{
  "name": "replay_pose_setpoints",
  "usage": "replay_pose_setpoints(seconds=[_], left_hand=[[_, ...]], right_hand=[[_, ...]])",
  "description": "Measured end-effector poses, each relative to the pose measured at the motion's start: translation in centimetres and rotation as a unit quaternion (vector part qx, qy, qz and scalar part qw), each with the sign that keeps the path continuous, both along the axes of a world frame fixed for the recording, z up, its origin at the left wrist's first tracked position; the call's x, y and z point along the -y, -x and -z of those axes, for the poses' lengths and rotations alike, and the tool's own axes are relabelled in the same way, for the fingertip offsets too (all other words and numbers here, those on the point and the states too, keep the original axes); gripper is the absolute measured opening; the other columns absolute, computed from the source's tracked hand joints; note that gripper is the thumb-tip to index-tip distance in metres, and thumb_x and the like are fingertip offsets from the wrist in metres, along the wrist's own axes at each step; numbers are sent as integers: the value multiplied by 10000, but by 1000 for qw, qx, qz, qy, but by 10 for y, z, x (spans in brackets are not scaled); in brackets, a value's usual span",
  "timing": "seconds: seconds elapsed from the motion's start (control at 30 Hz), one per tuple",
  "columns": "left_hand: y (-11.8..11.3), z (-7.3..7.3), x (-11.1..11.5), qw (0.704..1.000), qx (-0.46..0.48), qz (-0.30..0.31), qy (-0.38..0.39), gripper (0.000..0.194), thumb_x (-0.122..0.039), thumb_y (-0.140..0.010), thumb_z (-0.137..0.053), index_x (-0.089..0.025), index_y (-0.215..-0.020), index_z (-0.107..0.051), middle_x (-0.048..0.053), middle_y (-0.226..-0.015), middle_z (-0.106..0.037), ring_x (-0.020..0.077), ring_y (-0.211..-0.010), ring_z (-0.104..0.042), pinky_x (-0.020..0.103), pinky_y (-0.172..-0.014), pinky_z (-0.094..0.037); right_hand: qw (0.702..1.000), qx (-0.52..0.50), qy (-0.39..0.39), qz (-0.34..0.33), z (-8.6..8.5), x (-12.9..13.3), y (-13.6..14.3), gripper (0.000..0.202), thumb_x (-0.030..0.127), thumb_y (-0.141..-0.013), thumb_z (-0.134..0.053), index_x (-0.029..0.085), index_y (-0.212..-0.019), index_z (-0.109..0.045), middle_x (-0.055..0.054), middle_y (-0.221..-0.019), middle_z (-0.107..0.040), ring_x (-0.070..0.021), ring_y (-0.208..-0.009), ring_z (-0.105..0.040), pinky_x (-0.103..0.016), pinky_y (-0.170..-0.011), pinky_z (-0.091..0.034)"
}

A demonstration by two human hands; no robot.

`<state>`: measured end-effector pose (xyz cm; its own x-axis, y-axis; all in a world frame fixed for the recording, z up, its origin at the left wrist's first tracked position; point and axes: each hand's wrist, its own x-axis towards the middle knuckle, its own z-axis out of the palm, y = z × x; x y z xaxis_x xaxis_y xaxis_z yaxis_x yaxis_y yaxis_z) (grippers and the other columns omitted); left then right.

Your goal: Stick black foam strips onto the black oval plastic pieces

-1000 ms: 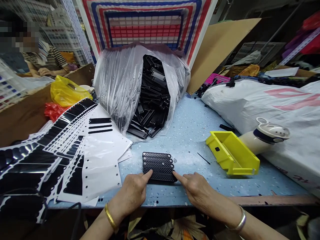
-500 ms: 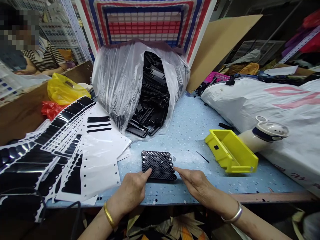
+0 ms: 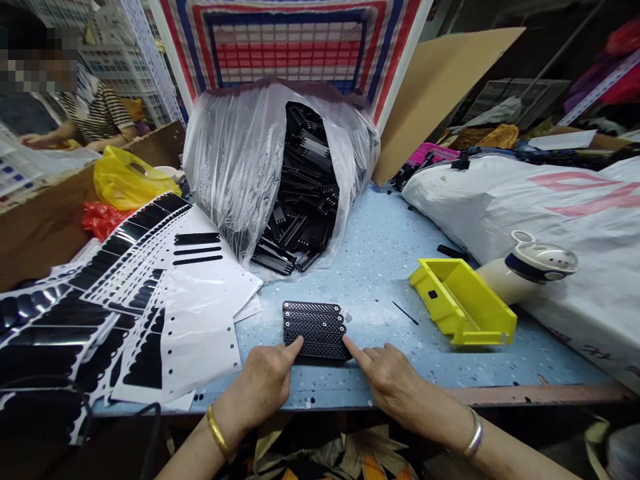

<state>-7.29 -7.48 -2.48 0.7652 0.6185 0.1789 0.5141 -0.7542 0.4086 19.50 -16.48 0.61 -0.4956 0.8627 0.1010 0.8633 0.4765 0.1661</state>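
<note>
A black textured plate with a scalloped right edge and small ringed dots [image 3: 316,331] lies flat on the blue speckled table near its front edge. My left hand [image 3: 265,377], with a gold bangle at the wrist, has its thumb on the plate's lower left part; its other fingers are curled, and part of the grip is hidden. My right hand [image 3: 393,377], wearing a silver bangle, touches the plate's lower right edge with its stretched index finger. Behind the plate, a clear plastic bag [image 3: 235,167] gapes open over many black comb-like pieces [image 3: 307,187].
Sheets with black stickers [image 3: 200,307] cover the left side. To the right stand a yellow bin [image 3: 463,300], a bottle [image 3: 520,267] and a large white sack [image 3: 565,200]. A person in a striped top [image 3: 105,110] sits at the far left.
My right index finger has shifted left onto the plate's right edge, and the right hand's fingers are more curled. The left hand and plate have stayed put. The other person's arms have moved.
</note>
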Motion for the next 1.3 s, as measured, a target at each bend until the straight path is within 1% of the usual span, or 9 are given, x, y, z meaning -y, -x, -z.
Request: replay_pose_setpoints(seconds=[0.2, 0.3, 0.43, 0.53, 0.7, 0.83, 0.97, 1.2, 1.3], left_hand=[[1, 2, 0, 1000, -2, 1, -3, 628, 1, -801, -406, -150, -1407, -476, 61, -777, -692, 209, -706, -674, 358, -696, -587], [0, 3, 1, 1000, -9, 4, -3, 619, 0, -804, -406, -141, -1403, -478, 66, -780, -697, 211, -707, -677, 362, -695, -587], [0, 2, 1, 1000, -4, 4, 4, 612, -7, -811, -414, -139, -1405, -475, 75, -805, -704, 212, -707, -678, 364, -692, -584], [-1, 1, 1, 1000, 3, -1, 5, 608, -11, -819, -413, -152, -1406, -475, 71, -805, -705, 209, -702, -679, 359, -690, -583], [-3, -3, 3, 1000, -22, 3, -12, 609, 5, -803, -370, -105, -1393, -474, 92, -817, -722, 228, -688, -691, 374, -661, -593], [-4, -6, 3, 999, -30, 6, -19, 601, 9, -806, -355, -87, -1390, -461, 98, -825, -732, 242, -680, -697, 391, -635, -596], [-4, -10, 3, 999, -39, 11, -15, 589, 6, -817, -364, -84, -1390, -462, 91, -812, -732, 229, -677, -697, 365, -633, -593], [7, -7, -6, 999, -28, -26, -34, 559, -5, -813, -400, -128, -1340, -540, 76, -769, -725, 215, -646, -687, 352, -615, -590], [12, -8, -9, 999, -25, -31, -19, 542, -16, -828, -397, -127, -1335, -555, 82, -778, -735, 230, -663, -703, 370, -628, -593]], right_hand=[[986, 161, -37, -31, -13, 3, 5, 808, 44, -722, -450, -89, -1487, -230, -66, -657, -562, -260, -541, -485, -417, -620, -444], [982, 179, -30, -50, -19, -3, 8, 762, 23, -714, -447, -67, -1461, -326, -70, -650, -570, -252, -538, -486, -404, -627, -418], [976, 204, 10, -74, -30, -14, 13, 632, 33, -703, -479, -65, -1327, -504, -89, -657, -588, -238, -523, -499, -366, -568, -364], [980, 182, 32, -77, -34, -17, 11, 645, 37, -686, -497, -57, -1324, -500, -76, -670, -595, -230, -540, -519, -355, -571, -357], [987, 151, 17, -49, -23, -6, 2, 745, 49, -708, -485, -48, -1434, -349, -63, -695, -595, -235, -567, -525, -346, -577, -373], [994, 95, 27, -39, -7, 3, -1, 885, 13, -659, -455, -55, -1493, -166, -32, -686, -585, -215, -547, -514, -308, -532, -376], [997, 55, 29, -34, 0, 6, -4, 961, -30, -622, -417, -41, -1510, -51, -15, -662, -582, -202, -525, -521, -279, -502, -393], [998, -30, 49, -12, 2, 3, -10, 933, -37, -664, -396, 71, -1546, -108, -9, -679, -604, -185, -544, -551, -253, -541, -453], [999, -20, 39, -9, 3, 2, -9, 911, -19, -680, -428, 76, -1542, -149, -14, -696, -600, -185, -564, -544, -256, -552, -453]])
